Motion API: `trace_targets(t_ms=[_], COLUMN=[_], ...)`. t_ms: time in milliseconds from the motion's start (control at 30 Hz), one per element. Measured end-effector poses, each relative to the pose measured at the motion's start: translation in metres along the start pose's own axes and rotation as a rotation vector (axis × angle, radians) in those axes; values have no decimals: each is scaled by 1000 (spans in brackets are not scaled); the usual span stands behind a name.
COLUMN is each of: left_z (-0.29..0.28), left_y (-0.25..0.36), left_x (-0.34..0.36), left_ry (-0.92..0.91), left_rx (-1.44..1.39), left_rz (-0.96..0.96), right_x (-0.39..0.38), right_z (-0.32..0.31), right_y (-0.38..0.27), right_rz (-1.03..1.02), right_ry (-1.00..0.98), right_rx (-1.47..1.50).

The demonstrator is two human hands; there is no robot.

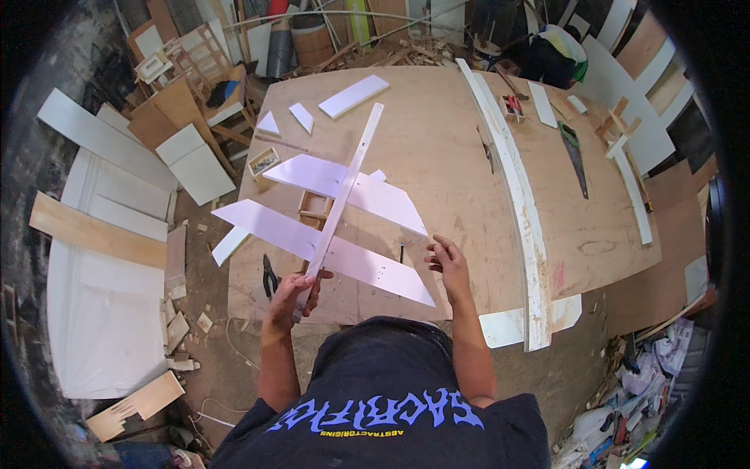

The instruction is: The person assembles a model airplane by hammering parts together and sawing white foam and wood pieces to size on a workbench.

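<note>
Strip (341,202), one, in left hand (294,300); two boards (375,270) crossing

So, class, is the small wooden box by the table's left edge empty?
Not empty: small greyish pieces lie inside the box; cannot tell how full.

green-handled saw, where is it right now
In the head view, the green-handled saw lies right of centre on the table, between the long white board and the right-edge strip.

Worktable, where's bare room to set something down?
Bare patches: mid-worktable, between the pale boards and long white beam; also between that beam and the green-handled saw. Crowded: the left side, around the wooden boxes and pliers.
</note>
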State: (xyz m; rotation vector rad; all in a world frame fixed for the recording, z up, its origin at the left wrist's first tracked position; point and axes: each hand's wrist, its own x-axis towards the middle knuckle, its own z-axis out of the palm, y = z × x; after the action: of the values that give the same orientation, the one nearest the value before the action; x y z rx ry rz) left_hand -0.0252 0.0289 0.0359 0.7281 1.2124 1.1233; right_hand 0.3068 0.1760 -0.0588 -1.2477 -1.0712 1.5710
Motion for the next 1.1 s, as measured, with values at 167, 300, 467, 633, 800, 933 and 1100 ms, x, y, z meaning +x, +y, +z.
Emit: trace_targets(t_ms=[167,300,467,633,800,933,1100], left_z=[-1,-14,-17,-44,-64,-57,-67], left_y=[4,1,-3,-26,-49,-47,-59], left_x=[-1,15,9,8,4,1,15], left_ry=[60,105,89,-108,-145,-160,-318], left_rx=[-4,223,247,167,362,289,244], left_rz=[-48,-95,-74,-42,-94,-85,-86], right_x=[-1,-21,-67,-104,-133,-149,-134], right_z=[4,18,58,70,65,39,0], right_y=[-24,-6,16,14,13,46,35], right_rz=[116,-183,-405,-192,-34,-26,-69], right_ry=[-56,90,72,-69,-22,144,384], right_rx=[191,-60,-682,-876,-743,-625,-507])
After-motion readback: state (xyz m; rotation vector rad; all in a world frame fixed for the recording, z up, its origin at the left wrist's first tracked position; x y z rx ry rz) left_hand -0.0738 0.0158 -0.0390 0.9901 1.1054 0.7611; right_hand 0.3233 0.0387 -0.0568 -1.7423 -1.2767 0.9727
